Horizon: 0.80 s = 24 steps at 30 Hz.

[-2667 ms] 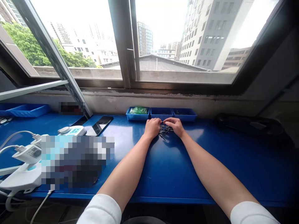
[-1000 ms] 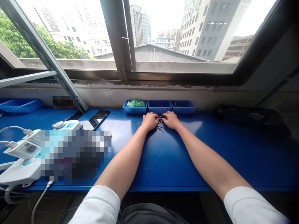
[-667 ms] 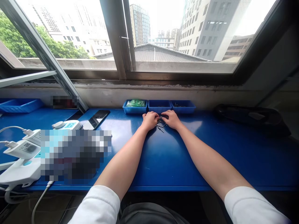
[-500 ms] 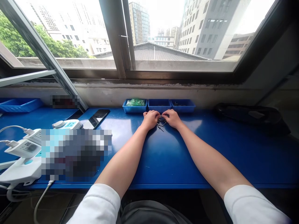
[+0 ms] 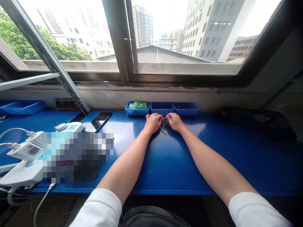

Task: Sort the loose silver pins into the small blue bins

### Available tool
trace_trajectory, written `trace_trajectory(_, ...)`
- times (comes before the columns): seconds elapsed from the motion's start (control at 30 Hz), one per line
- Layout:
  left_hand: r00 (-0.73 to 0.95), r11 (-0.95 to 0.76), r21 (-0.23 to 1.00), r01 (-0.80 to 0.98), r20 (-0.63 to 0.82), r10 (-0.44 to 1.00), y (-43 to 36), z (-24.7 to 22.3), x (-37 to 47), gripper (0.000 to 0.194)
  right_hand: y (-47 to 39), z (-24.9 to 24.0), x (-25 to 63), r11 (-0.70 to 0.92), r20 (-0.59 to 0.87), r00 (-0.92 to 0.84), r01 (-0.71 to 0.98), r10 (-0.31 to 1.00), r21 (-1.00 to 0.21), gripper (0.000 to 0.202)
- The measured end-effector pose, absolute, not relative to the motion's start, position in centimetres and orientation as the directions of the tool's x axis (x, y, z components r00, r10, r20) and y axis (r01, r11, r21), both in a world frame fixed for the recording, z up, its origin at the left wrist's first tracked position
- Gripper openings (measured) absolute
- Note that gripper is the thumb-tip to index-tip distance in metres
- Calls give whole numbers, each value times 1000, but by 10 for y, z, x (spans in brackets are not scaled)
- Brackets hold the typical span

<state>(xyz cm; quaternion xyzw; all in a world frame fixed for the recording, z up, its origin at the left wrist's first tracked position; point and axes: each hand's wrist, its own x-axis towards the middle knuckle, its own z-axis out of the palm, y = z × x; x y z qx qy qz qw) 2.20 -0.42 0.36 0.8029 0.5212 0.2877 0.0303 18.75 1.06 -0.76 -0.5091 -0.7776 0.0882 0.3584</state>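
Everything sits higher in view than nearly three seconds ago. On the blue table (image 5: 165,167), three blue bins (image 5: 163,111) stand behind the left hand (image 5: 153,122) and right hand (image 5: 175,121), both curled narrow; whether either grips anything, I cannot tell. Thin dark pins (image 5: 163,131) lie between them.

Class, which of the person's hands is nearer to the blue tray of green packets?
Left. The left hand is just in front of that blue tray, to its right; the right hand is farther right.

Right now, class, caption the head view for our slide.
Left hand and right hand close together at thin dark pieces, three blue bins beyond.
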Motion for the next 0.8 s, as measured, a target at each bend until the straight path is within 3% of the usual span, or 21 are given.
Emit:
trace_trajectory(0.37, 322, -497, 368, 785, 443, 837, -6, 4, 23, 22, 14, -11, 189, 434, 518, -155, 766, 841, -475, 35)
trace_trajectory(0.63, 240, -401, 385, 831, 402, 883, -4, 5, 23, 27, 4, -4, 182, 488, 504, -142, 567, 852, -664, 27)
trace_trajectory(0.8, 210, -375, 400, 836, 398, 893, -3, 6, 23, 27, 0, -2, 182, 535, 536, -169, 526, 827, -661, 28)
